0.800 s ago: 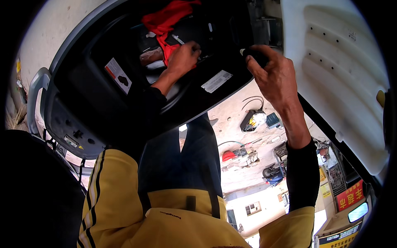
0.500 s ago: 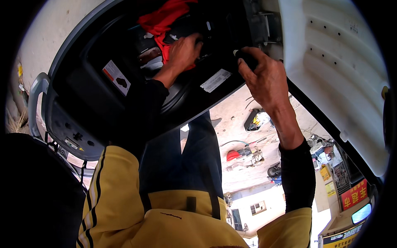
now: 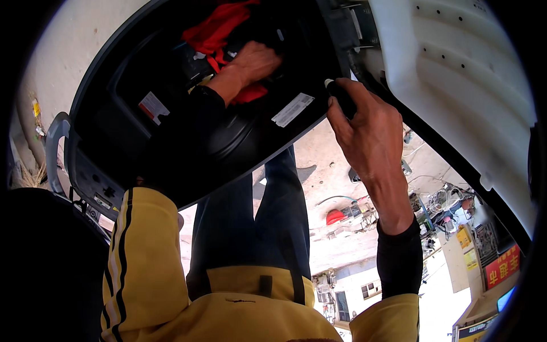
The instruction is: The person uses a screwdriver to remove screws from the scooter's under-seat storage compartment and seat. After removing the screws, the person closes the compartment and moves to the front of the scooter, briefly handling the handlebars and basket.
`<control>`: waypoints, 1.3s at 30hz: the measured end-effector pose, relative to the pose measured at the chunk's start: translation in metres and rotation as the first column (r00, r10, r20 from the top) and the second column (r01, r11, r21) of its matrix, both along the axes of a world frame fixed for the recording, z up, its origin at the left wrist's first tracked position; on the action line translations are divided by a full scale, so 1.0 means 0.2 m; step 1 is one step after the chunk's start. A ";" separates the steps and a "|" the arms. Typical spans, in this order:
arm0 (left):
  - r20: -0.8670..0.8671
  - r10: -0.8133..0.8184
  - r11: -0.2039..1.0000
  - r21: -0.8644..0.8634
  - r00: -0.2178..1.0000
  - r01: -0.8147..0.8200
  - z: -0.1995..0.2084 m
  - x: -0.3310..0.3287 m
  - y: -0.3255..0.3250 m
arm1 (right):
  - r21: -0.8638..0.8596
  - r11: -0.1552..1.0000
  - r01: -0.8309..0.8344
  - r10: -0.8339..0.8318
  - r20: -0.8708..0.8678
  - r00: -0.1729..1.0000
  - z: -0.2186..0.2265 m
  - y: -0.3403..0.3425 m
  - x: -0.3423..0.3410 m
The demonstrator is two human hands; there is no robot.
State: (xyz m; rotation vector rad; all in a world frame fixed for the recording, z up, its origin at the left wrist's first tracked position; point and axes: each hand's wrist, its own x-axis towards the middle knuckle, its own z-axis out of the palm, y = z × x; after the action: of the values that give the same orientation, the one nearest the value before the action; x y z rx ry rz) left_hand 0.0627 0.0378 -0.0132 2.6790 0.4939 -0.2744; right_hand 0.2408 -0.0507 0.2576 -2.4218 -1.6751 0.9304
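Note:
My left hand (image 3: 254, 62) reaches down inside a black storage bin (image 3: 188, 134), which looks like a scooter's under-seat box. Its fingers curl in beside a red cloth (image 3: 219, 28); what they hold, if anything, is lost in the dark. Some dark items (image 3: 196, 64) lie under and next to the cloth. Over the bin's right rim, my right hand (image 3: 370, 125) pinches a small black cylinder (image 3: 343, 98) with a pale tip between thumb and fingers. A white label (image 3: 293, 110) is stuck on the bin's near inner wall, and another label (image 3: 154, 107) on its left side.
A raised white panel with small holes (image 3: 456, 85), like a seat's underside, stands along the right, beside a hinge (image 3: 362, 25). A grey grab rail (image 3: 56, 148) is at the left. Tools and a red object (image 3: 335, 216) lie on the ground beyond.
The bin has shifted slightly left in view. My left hand has turned, its fingers more curled among the contents. My right hand still holds the black cylinder, slightly lower in view.

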 end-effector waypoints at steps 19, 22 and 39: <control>-0.149 -0.008 0.998 0.065 0.989 0.018 0.06 0.21 -0.07 | 0.169 0.971 0.171 -0.158 -0.088 0.984 0.05 -0.26 0.12; -0.142 0.019 0.999 0.043 0.990 -0.013 0.06 0.25 -0.08 | 0.140 0.973 0.182 -0.170 -0.094 0.981 0.04 -0.28 0.14; -0.131 0.277 0.957 -0.052 0.952 -0.285 -0.04 0.29 -0.11 | 0.112 0.985 0.134 -0.127 -0.072 0.989 0.04 -0.23 0.25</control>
State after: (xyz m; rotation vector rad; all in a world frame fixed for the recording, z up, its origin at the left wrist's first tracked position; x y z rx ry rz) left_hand 0.1217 0.0156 -0.0215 2.4921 0.8773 -0.3658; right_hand 0.2898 -0.0967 0.2655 -2.3659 -1.4854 0.8576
